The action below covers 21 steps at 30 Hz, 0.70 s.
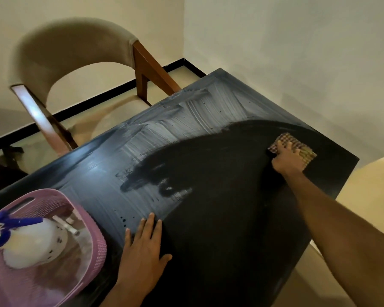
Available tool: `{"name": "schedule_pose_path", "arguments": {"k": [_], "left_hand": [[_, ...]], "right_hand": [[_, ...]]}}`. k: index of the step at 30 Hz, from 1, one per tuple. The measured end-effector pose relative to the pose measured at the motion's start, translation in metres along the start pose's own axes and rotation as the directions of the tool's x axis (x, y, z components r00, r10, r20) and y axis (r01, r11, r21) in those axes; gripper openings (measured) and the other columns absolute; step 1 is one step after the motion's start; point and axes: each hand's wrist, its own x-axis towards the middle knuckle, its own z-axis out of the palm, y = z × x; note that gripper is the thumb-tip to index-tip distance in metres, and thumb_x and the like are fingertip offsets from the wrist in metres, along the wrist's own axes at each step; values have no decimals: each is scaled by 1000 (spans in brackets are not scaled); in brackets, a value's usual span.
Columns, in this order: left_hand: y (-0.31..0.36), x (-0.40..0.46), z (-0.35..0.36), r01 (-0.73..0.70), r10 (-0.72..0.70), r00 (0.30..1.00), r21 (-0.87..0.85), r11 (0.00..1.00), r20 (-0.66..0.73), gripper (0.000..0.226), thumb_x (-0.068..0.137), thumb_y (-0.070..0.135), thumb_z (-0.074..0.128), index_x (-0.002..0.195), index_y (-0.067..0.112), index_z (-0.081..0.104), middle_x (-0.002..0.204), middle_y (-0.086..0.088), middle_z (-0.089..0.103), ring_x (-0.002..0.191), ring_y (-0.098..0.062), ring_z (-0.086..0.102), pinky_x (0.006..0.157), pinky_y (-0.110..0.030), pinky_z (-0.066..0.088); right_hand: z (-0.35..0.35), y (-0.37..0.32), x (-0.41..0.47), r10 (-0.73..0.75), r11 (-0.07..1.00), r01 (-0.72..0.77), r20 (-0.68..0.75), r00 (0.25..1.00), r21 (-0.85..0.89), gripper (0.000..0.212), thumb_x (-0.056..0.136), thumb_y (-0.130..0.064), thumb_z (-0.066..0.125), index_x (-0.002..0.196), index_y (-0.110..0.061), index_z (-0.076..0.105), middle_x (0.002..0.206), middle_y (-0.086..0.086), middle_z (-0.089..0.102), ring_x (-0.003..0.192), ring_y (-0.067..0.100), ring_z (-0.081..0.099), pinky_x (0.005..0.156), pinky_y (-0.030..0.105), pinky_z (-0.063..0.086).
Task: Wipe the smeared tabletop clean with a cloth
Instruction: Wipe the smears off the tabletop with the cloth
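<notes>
On the far right side of the dark tabletop [220, 196], near its edge, the right hand [287, 158] presses down on a checked cloth [297, 147]. The fingers lie spread over the cloth and the thumb sits at its left side; whether they curl to grip it is hard to tell. The arm reaches out long and straight across the table.

The left hand [143, 244] lies flat on the near part of the table, fingers straight and a little apart. It holds nothing.

A big dark patch of the table looks clean, from the cloth back toward the near side. The far and left parts are covered in whitish smears [186, 116] with streaky lines.

At the left near corner sits a pink basket [91, 229] with woven sides. Inside it lies a white spray bottle [31, 242] with a blue trigger top. The basket is just beside the left hand and stands on a part of the table.

Behind the table is a beige chair [75, 54] with brown wooden legs, pushed close to the far left edge. Cream walls meet in a corner behind it.
</notes>
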Motion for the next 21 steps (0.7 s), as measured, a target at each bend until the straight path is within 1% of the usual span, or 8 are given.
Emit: {"name": "schedule_pose_path", "arguments": {"k": [2, 4, 8, 10, 12, 14, 18, 21], "left_hand": [[-1, 1, 1, -2, 2, 1000, 3, 1000, -9, 95, 87, 63, 52, 154, 27, -6, 161, 0, -20, 149, -22, -12, 117, -51, -5], [-2, 1, 3, -2, 2, 1000, -4, 1000, -22, 95, 87, 63, 52, 154, 27, -6, 161, 1, -19, 149, -21, -12, 116, -51, -6], [-1, -2, 5, -1, 2, 999, 33, 999, -53, 94, 87, 62, 50, 155, 25, -4, 163, -1, -16, 150, -22, -8, 120, -52, 0], [-1, 0, 5, 4, -3, 999, 33, 999, -43, 94, 87, 61, 51, 155, 24, -3, 163, -2, -14, 151, -22, -7, 120, -52, 2], [0, 0, 4, 11, -10, 999, 24, 1000, -35, 94, 87, 62, 51, 155, 25, -2, 163, -1, -14, 151, -22, -7, 120, -52, 2], [1, 0, 3, 6, -5, 998, 22, 1000, -56, 94, 86, 61, 53, 155, 25, 0, 163, -1, -14, 151, -21, -5, 121, -52, 3], [0, -3, 3, -1, 0, 998, -8, 1000, -59, 93, 86, 60, 55, 155, 27, 2, 163, 0, -14, 150, -20, -6, 120, -52, 2], [0, -2, 2, -6, 6, 999, -15, 1000, -51, 93, 86, 60, 55, 155, 26, 2, 162, -1, -15, 150, -21, -7, 120, -52, 1]], "right_hand": [[12, -56, -19, -144, 989, 142, -50, 988, -35, 73, 91, -16, 52, 157, -26, 22, 165, 9, 13, 149, 40, 14, 122, 48, 12], [28, -125, -50, -395, 918, 392, -43, 918, -63, 74, 89, -16, 54, 156, -26, 25, 165, 9, 16, 149, 38, 14, 123, 47, 8], [65, -244, -139, -779, 604, 792, 144, 611, -93, 78, 89, -19, 60, 157, -31, 21, 166, 6, 11, 151, 37, 7, 122, 47, 7], [79, -266, -171, -854, 440, 890, 249, 456, -121, 77, 92, -19, 57, 157, -33, 18, 166, 3, 8, 151, 35, 6, 122, 45, 8], [82, -255, -171, -881, 369, 922, 274, 386, -115, 75, 93, -16, 53, 157, -34, 18, 166, 2, 8, 152, 32, 7, 122, 43, 8], [72, -223, -149, -876, 421, 899, 204, 437, -119, 77, 91, -15, 56, 157, -33, 20, 166, 3, 11, 151, 32, 11, 121, 42, 10], [36, -109, -77, -607, 791, 609, 48, 793, -57, 76, 90, -8, 49, 157, -32, 21, 165, 6, 14, 150, 37, 13, 122, 50, 14], [10, 4, -41, -335, 939, 335, 6, 942, -80, 74, 92, -8, 49, 157, -26, 21, 165, 12, 15, 149, 41, 15, 122, 52, 12]]}}
